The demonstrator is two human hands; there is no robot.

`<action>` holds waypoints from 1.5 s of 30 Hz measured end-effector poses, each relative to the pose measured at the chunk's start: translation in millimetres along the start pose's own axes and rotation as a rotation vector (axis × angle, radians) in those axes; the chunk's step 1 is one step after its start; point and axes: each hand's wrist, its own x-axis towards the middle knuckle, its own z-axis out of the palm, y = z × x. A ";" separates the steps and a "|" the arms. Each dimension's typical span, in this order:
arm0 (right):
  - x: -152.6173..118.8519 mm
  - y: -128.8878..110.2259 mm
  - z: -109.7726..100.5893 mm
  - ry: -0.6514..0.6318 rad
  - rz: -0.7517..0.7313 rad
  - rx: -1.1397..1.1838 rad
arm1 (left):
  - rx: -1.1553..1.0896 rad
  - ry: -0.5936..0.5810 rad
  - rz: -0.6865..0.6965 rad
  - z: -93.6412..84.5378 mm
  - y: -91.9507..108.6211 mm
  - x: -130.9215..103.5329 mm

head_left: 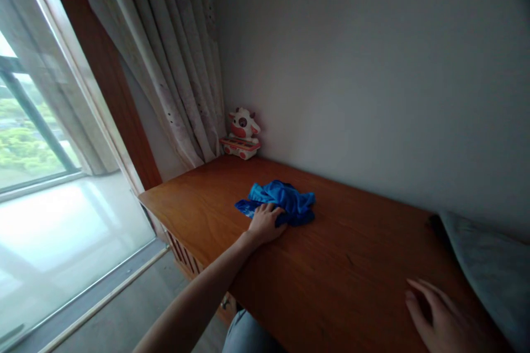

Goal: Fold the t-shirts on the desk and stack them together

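A crumpled blue cloth lies on the wooden tabletop, darker and shinier along its lower left part. My left hand reaches in from the bottom and has hold of the cloth's near edge, its fingers bent over the fabric and partly buried in it. Over the right end of the tabletop is my right hand, with nothing in it. Its thumb and forefinger are apart; the other fingers are partly hidden.
A toy cow with a small keyboard stands in the far left corner by the curtain. Grey fabric lies at the right end. A wall runs behind the table. At left are a wooden frame and a bright window area.
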 end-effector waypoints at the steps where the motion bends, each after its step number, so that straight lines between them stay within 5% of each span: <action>1: 7.1 -13.5 -0.7 -0.047 -0.009 0.046 | -0.049 -0.023 0.139 8.7 24.9 2.6; 5: 36.6 -48.2 6.3 -0.116 0.074 0.073 | -0.203 -0.121 0.666 33.7 112.5 10.4; 9: 56.4 -47.5 19.0 -0.068 0.125 -0.021 | -0.454 -0.186 0.880 38.3 150.5 21.1; 12: 65.7 -44.6 23.2 -0.115 0.058 0.031 | -0.679 -0.195 0.637 36.6 150.9 29.0; 16: 72.1 -51.4 22.3 -0.185 -0.001 0.126 | -0.604 0.059 0.325 38.4 144.5 32.8; 18: 71.1 -57.7 18.9 -0.201 -0.011 0.177 | -0.489 0.099 0.295 41.7 143.9 33.2; 21: 67.5 -67.1 10.5 -0.212 -0.004 0.297 | -0.388 0.002 0.314 46.4 144.4 34.2; 28: 67.9 -75.3 2.4 -0.106 0.106 0.562 | -0.633 -0.082 0.287 47.2 134.3 41.9; 37: 72.8 -57.8 -7.3 0.291 0.331 0.483 | -1.464 0.484 -0.318 37.1 90.9 77.5; 41: 73.7 -50.1 -7.3 0.460 0.315 0.337 | -1.363 0.607 -0.406 39.6 74.8 83.5; 45: 72.5 -53.0 -7.0 0.360 0.118 0.137 | -0.860 0.605 -0.224 39.9 77.1 72.9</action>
